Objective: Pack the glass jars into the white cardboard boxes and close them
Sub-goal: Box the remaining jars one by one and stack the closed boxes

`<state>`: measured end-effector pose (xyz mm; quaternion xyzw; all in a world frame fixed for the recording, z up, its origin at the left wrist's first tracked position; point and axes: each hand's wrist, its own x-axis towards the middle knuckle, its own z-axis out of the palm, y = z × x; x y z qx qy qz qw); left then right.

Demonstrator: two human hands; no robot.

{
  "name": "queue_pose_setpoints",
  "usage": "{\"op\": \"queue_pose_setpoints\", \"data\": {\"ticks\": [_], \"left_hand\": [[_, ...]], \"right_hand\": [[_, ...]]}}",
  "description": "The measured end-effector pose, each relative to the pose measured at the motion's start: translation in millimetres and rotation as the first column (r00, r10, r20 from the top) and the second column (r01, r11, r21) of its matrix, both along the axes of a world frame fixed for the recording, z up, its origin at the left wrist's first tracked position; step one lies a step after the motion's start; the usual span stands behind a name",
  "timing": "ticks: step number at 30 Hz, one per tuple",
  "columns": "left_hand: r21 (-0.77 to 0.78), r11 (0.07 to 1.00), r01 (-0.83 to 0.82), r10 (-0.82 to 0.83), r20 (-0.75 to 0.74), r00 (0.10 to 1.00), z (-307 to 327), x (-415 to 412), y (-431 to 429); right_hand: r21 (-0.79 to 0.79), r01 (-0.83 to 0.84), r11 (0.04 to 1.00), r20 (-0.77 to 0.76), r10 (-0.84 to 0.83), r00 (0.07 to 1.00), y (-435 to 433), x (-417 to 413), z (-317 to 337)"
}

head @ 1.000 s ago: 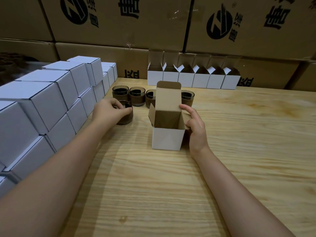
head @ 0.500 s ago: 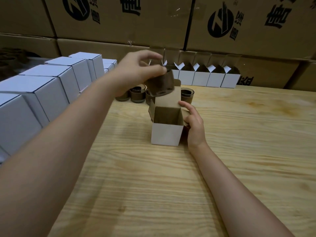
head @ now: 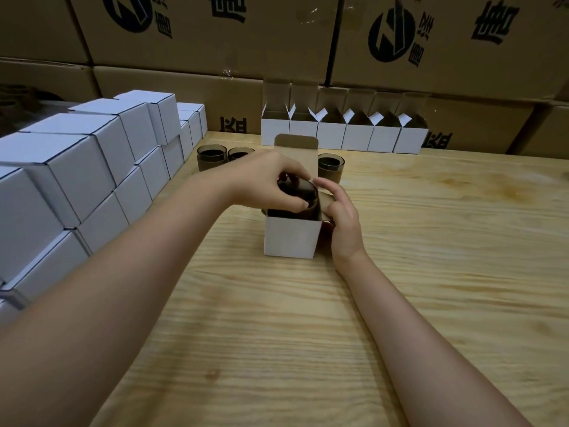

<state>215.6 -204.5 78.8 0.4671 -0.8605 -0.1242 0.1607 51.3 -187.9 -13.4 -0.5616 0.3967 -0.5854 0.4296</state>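
- Left hand (head: 268, 180): I log it reaching in from the left, with thumb and fingers curled round the rim of a glass jar (head: 300, 197) and gripping it from above.
- Glass jar: dark-tinted. Its lower part is inside the open box (head: 291, 238) and its upper part stands above the box's mouth, directly under the left hand's fingers.
- Right hand (head: 343, 217): it lies against the right side of the same box, fingers curled over the side flap and holding it. The index fingertip is just beside the jar's rim.
- Open box: white, standing on the worktop (head: 431, 257), with its lid flap upright behind the jar.
- Loose jars (head: 211, 157): I can see three behind the hands, two left of the lid flap and one right of it.
- Row of open boxes (head: 345, 135): six, white, along the worktop's rear edge, flaps up.
- Closed boxes (head: 92, 155): white, stacked in steps along the left side.
- Brown cartons (head: 215, 41): stacked behind everything, with black print.
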Motion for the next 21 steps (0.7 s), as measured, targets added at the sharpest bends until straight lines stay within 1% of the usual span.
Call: {"op": "queue_pose_setpoints", "data": {"ticks": [2, 4, 6, 11, 14, 15, 16, 17, 18, 19, 20, 21], "left_hand": [[0.003, 1.000, -0.026, 0.026, 0.049, 0.998, -2.1, -2.1, 1.2], [-0.018, 0.999, -0.038, 0.040, 0.158, 0.987, -2.8, -5.9, 1.5], [-0.019, 0.999, -0.039, 0.042, 0.222, 0.974, -3.1, -10.1, 1.7], [0.054, 0.992, -0.112, 0.092, 0.286, 0.954, 0.0, -16.5, -1.7], [0.064, 0.989, -0.133, 0.108, 0.301, 0.947, 1.9, -16.3, 2.0], [0.069, 0.989, -0.129, 0.108, 0.255, 0.961, 0.4, -14.9, 4.1], [0.075, 0.990, -0.116, 0.104, 0.151, 0.983, -2.6, -12.9, 7.3], [0.053, 0.994, -0.097, 0.098, -0.010, 0.995, -6.8, -10.6, 10.8], [-0.018, 0.995, -0.100, 0.095, -0.199, 0.975, -11.7, -8.2, 14.6], [-0.103, 0.984, -0.147, 0.094, -0.397, 0.913, -17.4, -6.1, 17.9], [-0.144, 0.964, -0.222, 0.096, -0.593, 0.799, -24.3, -5.0, 20.5], [-0.115, 0.947, -0.301, 0.113, -0.758, 0.643, -32.1, -5.4, 22.5]], "right_hand": [[0.006, 0.012, 1.000, -0.018, -0.012, 1.000, 0.1, 0.0, 0.2], [0.012, 0.016, 1.000, -0.021, -0.016, 1.000, -0.4, -0.1, -0.1], [0.018, 0.012, 1.000, -0.023, -0.011, 1.000, -0.7, 0.0, -0.1], [0.013, 0.022, 1.000, -0.052, -0.022, 0.998, -0.3, 0.6, 0.2], [0.011, 0.016, 1.000, -0.041, -0.015, 0.999, -0.3, 0.4, 0.5], [0.008, 0.013, 1.000, -0.038, -0.013, 0.999, -0.2, 0.3, 0.7], [0.006, 0.010, 1.000, -0.034, -0.010, 0.999, -0.4, 0.3, 0.6], [0.005, 0.006, 1.000, -0.023, -0.006, 1.000, -0.6, 0.4, 0.1], [0.006, 0.002, 1.000, -0.008, -0.002, 1.000, -0.7, 0.6, 0.0], [0.006, -0.002, 1.000, 0.005, 0.002, 1.000, -0.7, 0.7, -0.2], [0.005, -0.004, 1.000, 0.012, 0.004, 1.000, -0.6, 0.8, -0.4], [0.003, -0.006, 1.000, 0.011, 0.006, 1.000, -0.4, 0.8, -0.6]]}}
